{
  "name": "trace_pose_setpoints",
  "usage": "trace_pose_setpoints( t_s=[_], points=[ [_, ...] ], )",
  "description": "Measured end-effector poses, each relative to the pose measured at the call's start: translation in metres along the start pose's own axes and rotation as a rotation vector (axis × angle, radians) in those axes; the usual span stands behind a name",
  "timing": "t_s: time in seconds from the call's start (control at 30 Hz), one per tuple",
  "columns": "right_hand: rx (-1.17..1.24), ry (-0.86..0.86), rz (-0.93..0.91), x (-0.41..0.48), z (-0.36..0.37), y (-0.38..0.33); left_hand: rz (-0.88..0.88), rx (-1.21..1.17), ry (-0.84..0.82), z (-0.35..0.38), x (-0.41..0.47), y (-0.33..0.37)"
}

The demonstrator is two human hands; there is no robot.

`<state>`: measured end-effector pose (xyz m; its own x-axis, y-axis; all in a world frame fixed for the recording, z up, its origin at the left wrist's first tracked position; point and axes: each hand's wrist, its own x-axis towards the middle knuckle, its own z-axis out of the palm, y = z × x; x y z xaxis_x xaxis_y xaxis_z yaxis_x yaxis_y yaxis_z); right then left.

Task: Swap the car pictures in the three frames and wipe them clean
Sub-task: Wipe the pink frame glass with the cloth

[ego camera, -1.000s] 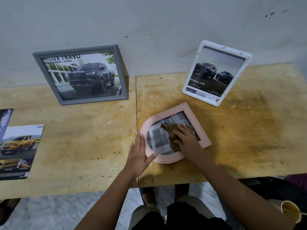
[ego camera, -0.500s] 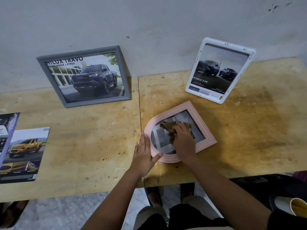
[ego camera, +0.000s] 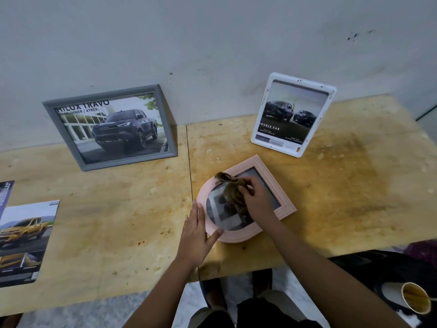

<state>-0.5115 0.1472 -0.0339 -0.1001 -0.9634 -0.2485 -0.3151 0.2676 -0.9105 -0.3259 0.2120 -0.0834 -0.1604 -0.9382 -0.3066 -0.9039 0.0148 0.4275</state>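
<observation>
**Cloth on the glass of the pink frame**

I see the pink arch-topped wooden picture frame (ego camera: pixel 246 200) lying flat on the yellow-stained plywood table (ego camera: pixel 343 185), near its front edge. The right hand (ego camera: pixel 256 202) has its fingers bunched, pinching a crumpled olive-brown cloth (ego camera: pixel 230 192) against the glass. The left hand (ego camera: pixel 196 235) lies flat at the frame's rounded end, fingers together, thumb spread onto the rim. Behind, the grey rectangular frame with a dark pickup picture (ego camera: pixel 111 127) and the white chipped frame (ego camera: pixel 293 114) lean on the wall. A loose yellow-truck print (ego camera: pixel 22 240) lies far left.
</observation>
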Motion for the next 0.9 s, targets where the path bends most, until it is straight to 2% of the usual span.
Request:
trace_pose_setpoints(
  t_s=[0.07, 0.13, 0.27, 0.37, 0.43, 0.57, 0.63, 0.7, 0.77, 0.83, 0.9],
  points=[
    [0.113, 0.126, 0.055, 0.008, -0.022, -0.008, 0.002, -0.004, 0.03, 0.0, -0.001, 0.0],
    [0.102, 0.29, 0.062, 0.013, -0.048, -0.01, 0.004, -0.018, 0.047, 0.0, -0.002, 0.002],
    [-0.048, 0.554, 0.042, 0.011, -0.094, 0.004, -0.013, -0.059, 0.057, 0.0, -0.002, 0.003],
    [-0.271, 0.644, 0.071, 0.005, -0.117, 0.03, -0.038, -0.127, 0.078, -0.001, -0.003, 0.005],
    [-0.442, 0.601, 0.134, 0.002, -0.125, 0.049, -0.066, -0.185, 0.117, 0.0, -0.004, 0.006],
    [-0.725, 0.226, 0.293, -0.005, -0.122, 0.079, -0.135, -0.192, 0.178, 0.006, -0.013, 0.008],
    [-0.788, 0.233, 0.276, -0.007, -0.111, 0.077, -0.164, -0.188, 0.172, 0.011, -0.017, 0.009],
    [-0.792, 0.298, 0.124, -0.007, -0.099, 0.068, -0.171, -0.211, 0.181, 0.016, -0.019, 0.011],
    [-0.705, 0.247, 0.022, -0.005, -0.083, 0.058, -0.187, -0.248, 0.202, 0.02, -0.019, 0.014],
    [-0.604, 0.13, 0.016, -0.006, -0.067, 0.053, -0.207, -0.302, 0.221, 0.023, -0.017, 0.019],
    [-0.606, 0.086, 0.008, -0.006, -0.058, 0.05, -0.222, -0.35, 0.225, 0.025, -0.015, 0.023]
  ],
)
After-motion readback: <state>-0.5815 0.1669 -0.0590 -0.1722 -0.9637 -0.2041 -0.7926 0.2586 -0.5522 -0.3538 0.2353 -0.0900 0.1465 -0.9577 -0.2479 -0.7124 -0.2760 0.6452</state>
